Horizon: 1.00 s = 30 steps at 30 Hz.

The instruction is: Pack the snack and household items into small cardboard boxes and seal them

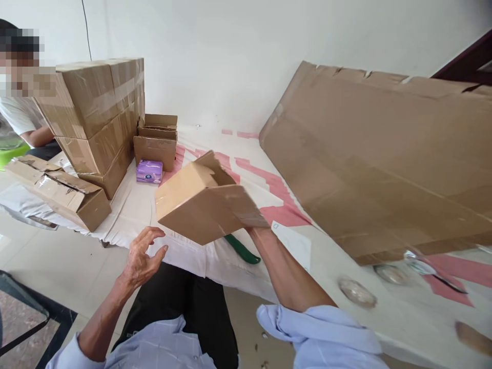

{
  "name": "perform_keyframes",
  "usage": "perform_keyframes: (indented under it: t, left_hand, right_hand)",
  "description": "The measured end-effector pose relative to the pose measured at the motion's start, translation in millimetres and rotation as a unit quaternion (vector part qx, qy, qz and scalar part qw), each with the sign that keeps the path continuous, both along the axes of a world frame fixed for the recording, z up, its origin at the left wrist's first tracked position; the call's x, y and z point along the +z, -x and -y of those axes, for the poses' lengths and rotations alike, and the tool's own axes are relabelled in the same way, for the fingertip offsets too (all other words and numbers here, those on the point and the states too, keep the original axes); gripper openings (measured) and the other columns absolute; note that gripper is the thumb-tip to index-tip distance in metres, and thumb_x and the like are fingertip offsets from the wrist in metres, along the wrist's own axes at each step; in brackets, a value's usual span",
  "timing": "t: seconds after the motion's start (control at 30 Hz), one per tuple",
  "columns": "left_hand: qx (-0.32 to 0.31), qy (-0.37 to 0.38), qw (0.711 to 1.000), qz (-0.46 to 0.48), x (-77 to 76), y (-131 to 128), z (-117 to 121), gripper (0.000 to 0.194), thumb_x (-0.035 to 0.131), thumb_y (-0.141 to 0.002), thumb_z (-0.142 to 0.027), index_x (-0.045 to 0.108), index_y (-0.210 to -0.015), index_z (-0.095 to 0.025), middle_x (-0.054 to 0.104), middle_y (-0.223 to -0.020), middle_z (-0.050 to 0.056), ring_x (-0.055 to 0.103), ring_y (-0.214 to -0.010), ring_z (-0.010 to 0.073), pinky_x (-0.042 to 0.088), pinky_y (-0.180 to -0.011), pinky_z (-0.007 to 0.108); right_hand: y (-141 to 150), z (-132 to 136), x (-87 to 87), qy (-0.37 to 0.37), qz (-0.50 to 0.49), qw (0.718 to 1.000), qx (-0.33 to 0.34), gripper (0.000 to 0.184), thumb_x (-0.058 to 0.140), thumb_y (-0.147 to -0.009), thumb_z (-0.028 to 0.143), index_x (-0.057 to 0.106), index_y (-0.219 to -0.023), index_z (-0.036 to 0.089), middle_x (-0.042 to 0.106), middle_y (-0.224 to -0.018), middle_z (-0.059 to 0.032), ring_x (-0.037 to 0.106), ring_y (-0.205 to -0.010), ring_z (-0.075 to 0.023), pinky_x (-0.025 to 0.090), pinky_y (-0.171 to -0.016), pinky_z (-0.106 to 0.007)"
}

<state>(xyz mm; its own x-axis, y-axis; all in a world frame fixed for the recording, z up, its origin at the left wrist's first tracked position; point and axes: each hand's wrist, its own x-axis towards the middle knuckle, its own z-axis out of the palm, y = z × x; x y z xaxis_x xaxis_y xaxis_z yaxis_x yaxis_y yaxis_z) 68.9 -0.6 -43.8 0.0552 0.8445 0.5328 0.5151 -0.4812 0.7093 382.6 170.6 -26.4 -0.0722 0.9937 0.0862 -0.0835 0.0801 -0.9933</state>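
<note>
Tilting box near table edge

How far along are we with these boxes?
The stacked boxes look closed and taped, so apparently done. In hand: an open-topped carton, seemingly held by the hidden right hand; the left hand is empty. Apparently left: closing that carton and the open box beside the stack.

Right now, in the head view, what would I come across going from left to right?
The other person's white sleeve, the tall stack of taped boxes, the purple packet, the open cardboard box, the big brown cardboard sheet.
</note>
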Motion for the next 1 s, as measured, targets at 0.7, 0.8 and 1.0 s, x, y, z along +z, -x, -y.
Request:
perform_keyframes:
  t: [0.7,0.8,1.0]
  left_hand:
    - [0.234,0.264,0.93,-0.098,-35.6,38.5,-142.5,0.043,0.082,-0.087,-0.065,0.072,-0.092,-0.024,0.082,-0.098,0.014,0.077,-0.102,0.0374,0.055,-0.086,0.045]
    - [0.249,0.265,0.925,-0.106,-32.1,43.6,-164.8,0.045,0.08,-0.087,-0.068,0.071,-0.091,-0.024,0.081,-0.098,0.014,0.076,-0.104,0.037,0.054,-0.087,0.043]
    - [0.268,0.263,0.919,-0.123,-22.4,56.6,-219.1,0.046,0.08,-0.085,-0.068,0.068,-0.082,-0.023,0.076,-0.084,0.012,0.074,-0.099,0.0374,0.054,-0.088,0.046]
  right_hand:
    - [60.2,4.7,-21.9,-0.167,0.259,0.951,0.017,0.036,0.064,-0.101,0.047,0.075,-0.125,0.022,0.076,-0.131,-0.0144,0.073,-0.121,-0.03,0.06,-0.103,-0.046]
    - [8.6,50.9,-44.7,-0.197,0.347,0.916,-0.047,0.033,0.06,-0.104,0.046,0.075,-0.123,0.024,0.077,-0.124,-0.0142,0.072,-0.12,-0.0332,0.06,-0.103,-0.05]
    - [-50.3,107.5,-107.6,-0.181,0.47,0.855,-0.126,0.04,0.056,-0.106,0.05,0.072,-0.132,0.024,0.076,-0.123,-0.0153,0.071,-0.112,-0.0352,0.062,-0.093,-0.049]
